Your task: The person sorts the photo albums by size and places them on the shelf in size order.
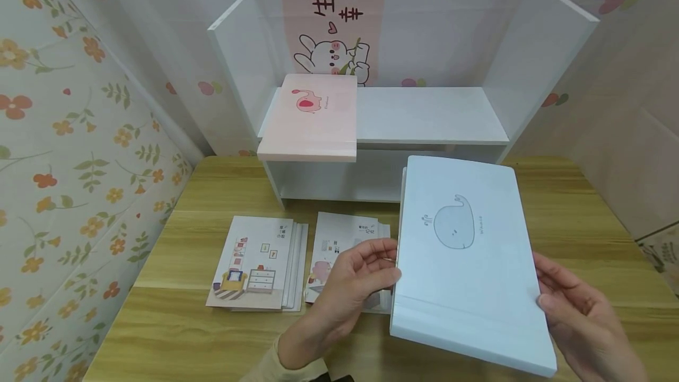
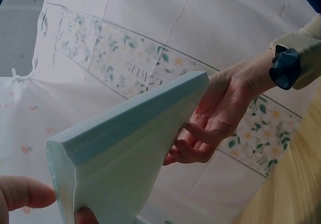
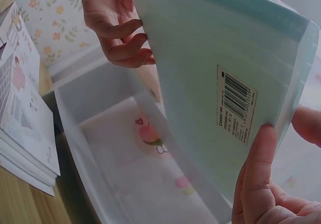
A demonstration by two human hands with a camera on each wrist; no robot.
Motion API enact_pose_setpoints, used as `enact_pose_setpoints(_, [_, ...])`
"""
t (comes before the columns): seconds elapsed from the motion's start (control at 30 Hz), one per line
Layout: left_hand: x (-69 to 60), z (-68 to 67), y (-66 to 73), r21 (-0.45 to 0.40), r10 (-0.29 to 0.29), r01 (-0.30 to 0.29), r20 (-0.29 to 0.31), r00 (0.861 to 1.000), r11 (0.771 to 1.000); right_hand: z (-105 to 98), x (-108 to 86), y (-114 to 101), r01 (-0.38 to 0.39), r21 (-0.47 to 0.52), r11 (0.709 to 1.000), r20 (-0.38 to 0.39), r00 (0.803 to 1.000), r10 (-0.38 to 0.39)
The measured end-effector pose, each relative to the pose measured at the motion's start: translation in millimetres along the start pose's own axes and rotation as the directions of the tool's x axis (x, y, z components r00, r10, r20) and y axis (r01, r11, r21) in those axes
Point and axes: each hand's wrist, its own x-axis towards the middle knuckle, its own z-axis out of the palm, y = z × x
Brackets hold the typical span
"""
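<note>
Both hands hold up a light blue folder (image 1: 461, 252) with a whale drawing on its cover, tilted above the wooden table. My left hand (image 1: 355, 287) pinches its left edge. My right hand (image 1: 586, 317) grips the opposite edge, thumb on the front. In the right wrist view the folder's greenish back (image 3: 200, 83) carries a barcode label (image 3: 235, 103). A pink folder (image 1: 318, 117) with an elephant lies flat on the upper board of the white shelf (image 1: 429, 114), its front overhanging. Below and behind my left hand is a stack of illustrated booklets (image 1: 339, 234), partly hidden.
Another stack of booklets (image 1: 254, 264) lies further left on the wooden table (image 1: 170, 323). The shelf has tall upright side panels (image 1: 541, 52) and a lower compartment (image 1: 339, 178). Patterned cloth (image 1: 79, 134) hangs along the left side and behind.
</note>
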Motion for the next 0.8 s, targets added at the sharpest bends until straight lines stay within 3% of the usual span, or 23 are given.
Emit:
enact_pose_setpoints(0.27, [-1.7,1.5,5.5,-0.010,0.008,-0.008,-0.001,1.000,1.000,5,4.1,-6,0.018,-0.075,0.997,-0.006,1.000,-0.018])
enact_pose_setpoints(0.6, [-1.7,0.6,10.4,-0.026,0.060,-0.060,0.016,0.998,0.998,7,10.7,-11,0.021,0.055,0.998,-0.004,1.000,-0.021])
enact_pose_setpoints(0.8, [-1.8,-0.6,12.1,-0.020,0.081,-0.081,0.017,0.997,0.997,9,14.1,-12,0.034,-0.034,0.999,-0.021,0.999,-0.035])
